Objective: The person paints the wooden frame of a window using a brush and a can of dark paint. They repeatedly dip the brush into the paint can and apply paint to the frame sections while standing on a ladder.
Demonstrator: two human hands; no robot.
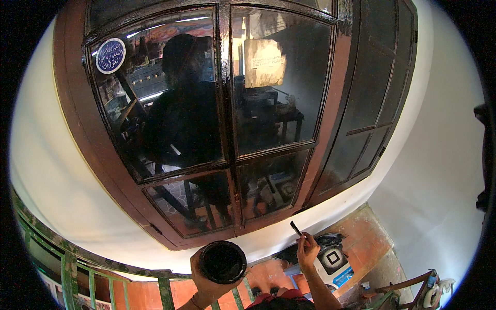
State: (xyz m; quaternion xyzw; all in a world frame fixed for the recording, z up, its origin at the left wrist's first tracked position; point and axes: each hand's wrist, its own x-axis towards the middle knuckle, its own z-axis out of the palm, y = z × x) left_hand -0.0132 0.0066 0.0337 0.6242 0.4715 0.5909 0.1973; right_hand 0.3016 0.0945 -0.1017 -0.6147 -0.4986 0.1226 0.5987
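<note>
The left hand (205,287) clasps a pot (222,243) and the right hand (308,252) pinches a brush (295,228), low before the window frame (230,119), whose painting seems in hand, the next stroke likely calling for a steady touch.

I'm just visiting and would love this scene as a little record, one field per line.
Left hand: around a dark round pot
Pot contents: black-looking; substance unclear
Right hand: holding a small brush, dark tip upward
Ahead: large brown-and-black window with glass panes
Seen in the panes: round blue sticker at upper left, pale ragged paper farther right
Lower left: green railing
Below: orange floor tiles; white, black and blue box near the right hand in view
</note>
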